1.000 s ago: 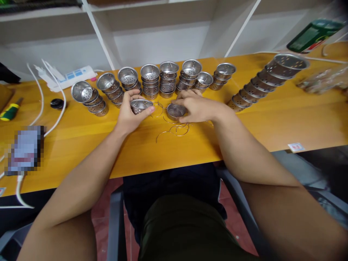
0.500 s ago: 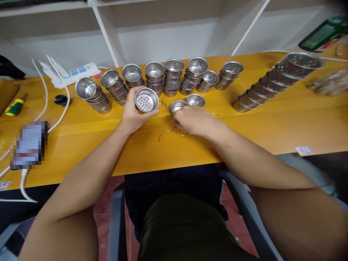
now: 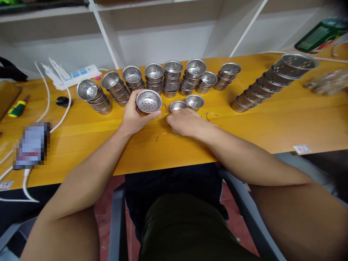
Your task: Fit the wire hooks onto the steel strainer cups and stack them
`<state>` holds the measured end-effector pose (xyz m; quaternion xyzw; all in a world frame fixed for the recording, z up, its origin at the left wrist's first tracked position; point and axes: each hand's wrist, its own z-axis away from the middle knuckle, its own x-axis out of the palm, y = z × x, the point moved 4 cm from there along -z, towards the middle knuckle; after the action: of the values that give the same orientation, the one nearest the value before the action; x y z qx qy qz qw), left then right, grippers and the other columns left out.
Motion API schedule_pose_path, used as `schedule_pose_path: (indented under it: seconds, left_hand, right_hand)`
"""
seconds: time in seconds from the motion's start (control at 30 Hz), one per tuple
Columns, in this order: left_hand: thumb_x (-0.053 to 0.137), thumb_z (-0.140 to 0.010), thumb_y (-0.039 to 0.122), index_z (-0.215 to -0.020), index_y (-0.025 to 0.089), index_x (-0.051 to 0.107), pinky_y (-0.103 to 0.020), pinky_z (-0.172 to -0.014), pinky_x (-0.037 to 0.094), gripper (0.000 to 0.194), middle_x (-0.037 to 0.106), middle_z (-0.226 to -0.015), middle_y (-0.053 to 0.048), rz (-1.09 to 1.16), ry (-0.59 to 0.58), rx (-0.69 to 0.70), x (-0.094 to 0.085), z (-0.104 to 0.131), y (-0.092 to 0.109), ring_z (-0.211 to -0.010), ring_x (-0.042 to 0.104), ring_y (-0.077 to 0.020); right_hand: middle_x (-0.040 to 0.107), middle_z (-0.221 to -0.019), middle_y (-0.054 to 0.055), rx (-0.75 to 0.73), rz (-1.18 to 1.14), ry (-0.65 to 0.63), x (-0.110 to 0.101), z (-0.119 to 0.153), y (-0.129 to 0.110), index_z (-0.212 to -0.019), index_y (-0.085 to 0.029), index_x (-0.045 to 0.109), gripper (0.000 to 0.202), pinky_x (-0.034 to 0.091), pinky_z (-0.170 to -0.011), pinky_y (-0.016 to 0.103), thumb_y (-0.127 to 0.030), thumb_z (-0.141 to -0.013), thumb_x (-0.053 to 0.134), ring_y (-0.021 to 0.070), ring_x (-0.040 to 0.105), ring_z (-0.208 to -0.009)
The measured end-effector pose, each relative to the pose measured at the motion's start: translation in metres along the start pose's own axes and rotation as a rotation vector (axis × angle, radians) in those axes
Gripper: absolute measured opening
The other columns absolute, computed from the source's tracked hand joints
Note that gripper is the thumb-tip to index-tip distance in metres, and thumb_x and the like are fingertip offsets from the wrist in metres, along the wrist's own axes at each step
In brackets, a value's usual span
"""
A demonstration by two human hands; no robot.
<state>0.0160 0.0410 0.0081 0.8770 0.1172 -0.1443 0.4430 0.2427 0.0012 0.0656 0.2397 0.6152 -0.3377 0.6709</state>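
Observation:
My left hand (image 3: 133, 116) is wrapped round the side of a perforated metal cup (image 3: 149, 102), its open top tilted toward me. My right hand (image 3: 183, 121) is closed, low over the table in front of a small metal cup (image 3: 178, 106); what its fingers hold, if anything, is hidden. Another single cup (image 3: 195, 102) stands just behind and to the right of that one. Thin bent wires (image 3: 210, 117) lie right of my right hand, and a further wire (image 3: 164, 135) lies in front of it.
Several short stacks of metal cups (image 3: 171, 78) line the back of the table (image 3: 261, 134). A tall leaning stack (image 3: 263, 85) is at the right. At the left are a phone (image 3: 32, 145), white cables, a power strip (image 3: 77, 77), a black cap (image 3: 62, 101) and a screwdriver (image 3: 17, 108).
The cup in my left hand has tilted more upright. My right hand has shifted slightly left and down, and more wire now shows to its right.

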Motion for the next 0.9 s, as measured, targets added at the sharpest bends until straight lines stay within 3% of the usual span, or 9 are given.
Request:
schedule_pose_path:
  seconds: [0.1, 0.23, 0.43, 0.63, 0.9]
  left_hand:
    - [0.107, -0.078, 0.106, -0.161, 0.03, 0.065, -0.064, -0.132, 0.071, 0.121, 0.079, -0.154, -0.015, 0.003, -0.008, 0.002, 0.0, 0.0, 0.003, -0.156, 0.081, -0.047]
    - [0.106, -0.081, 0.104, -0.159, 0.029, 0.064, -0.06, -0.129, 0.073, 0.116, 0.079, -0.152, -0.014, 0.027, 0.008, 0.072, 0.001, 0.0, 0.002, -0.149, 0.084, -0.0429]
    - [0.106, -0.086, 0.101, -0.162, 0.031, 0.062, -0.056, -0.127, 0.075, 0.112, 0.08, -0.152, -0.013, 0.033, 0.001, 0.173, 0.005, 0.0, -0.008, -0.143, 0.087, -0.0389]
    - [0.109, -0.088, 0.095, -0.164, 0.031, 0.064, -0.058, -0.127, 0.076, 0.109, 0.081, -0.153, -0.013, -0.005, 0.006, 0.19, 0.004, 0.002, -0.01, -0.144, 0.088, -0.0398]
    - [0.111, -0.084, 0.095, -0.159, 0.03, 0.069, -0.059, -0.126, 0.077, 0.108, 0.083, -0.151, -0.013, -0.1, 0.061, 0.223, -0.003, -0.001, -0.007, -0.141, 0.089, -0.0406]
  right_hand:
    - [0.096, -0.118, 0.028, 0.045, 0.169, -0.1, -0.003, 0.0, -0.001, -0.13, -0.011, 0.101, 0.036, 0.081, -0.105, 0.06, -0.001, -0.106, 0.076, 0.0468, 0.096, -0.118]
    - [0.096, -0.118, 0.027, 0.06, 0.162, -0.128, -0.011, 0.001, -0.003, -0.131, -0.011, 0.102, 0.032, 0.078, -0.101, 0.056, -0.007, -0.108, 0.081, 0.0453, 0.095, -0.115]
    - [0.095, -0.131, 0.029, 0.088, 0.131, -0.219, -0.015, 0.005, 0.0, -0.141, -0.009, 0.099, 0.035, 0.061, -0.089, 0.042, -0.01, -0.116, 0.073, 0.041, 0.092, -0.119]
    - [0.096, -0.126, 0.024, 0.04, 0.134, -0.248, -0.016, 0.004, 0.001, -0.133, -0.012, 0.101, 0.029, 0.046, -0.078, 0.04, -0.014, -0.113, 0.081, 0.0351, 0.088, -0.106]
    - [0.096, -0.127, 0.028, -0.041, 0.2, -0.244, -0.01, -0.008, -0.004, -0.14, -0.008, 0.1, 0.031, 0.041, -0.077, 0.041, -0.023, -0.117, 0.085, 0.038, 0.09, -0.109]
